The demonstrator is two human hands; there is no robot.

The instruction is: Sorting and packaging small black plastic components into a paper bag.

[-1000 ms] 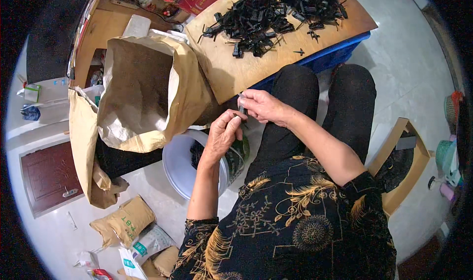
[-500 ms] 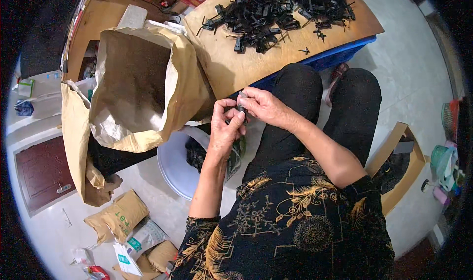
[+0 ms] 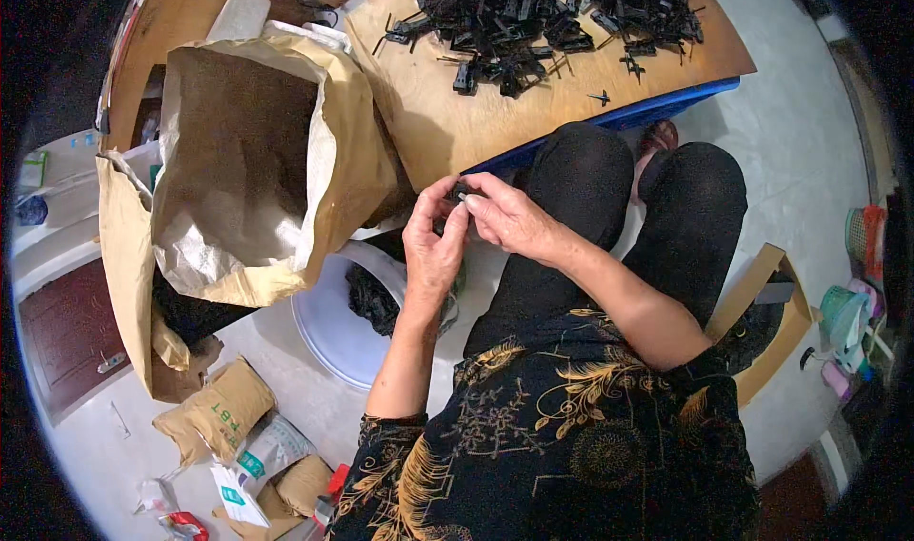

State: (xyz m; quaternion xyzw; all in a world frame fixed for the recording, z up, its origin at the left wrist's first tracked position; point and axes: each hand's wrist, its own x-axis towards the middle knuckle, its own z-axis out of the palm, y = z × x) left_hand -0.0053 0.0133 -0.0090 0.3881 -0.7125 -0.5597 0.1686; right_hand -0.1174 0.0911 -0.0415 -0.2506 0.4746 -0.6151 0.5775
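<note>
Left hand (image 3: 433, 241) and right hand (image 3: 514, 219) meet in front of the near bench corner, fingertips almost together, both narrow and pinching one small dark part (image 3: 459, 194). Part sits between the left thumb and index; right thumb and index close on its paler end. Exact shape can't be told, fingers cover most of it.

Change: half a second ago more of the part shows, standing upright between the fingers; now the left index reaches up to the right fingertips and the grip hides more of it. Meaning for the work: handling goes on, the part is re-gripped and not set down.

Bench (image 3: 428, 132) carries a heap of black parts (image 3: 533, 18) on its far side, with one loose piece (image 3: 600, 98) by the near edge, apart from the heap. Heap looks unchanged.

Left of the hands: brown paper sack (image 3: 357, 151), mouth gaping. White bucket (image 3: 319, 322) is below it, partly behind the left forearm, black pieces (image 3: 371, 298) inside.
</note>
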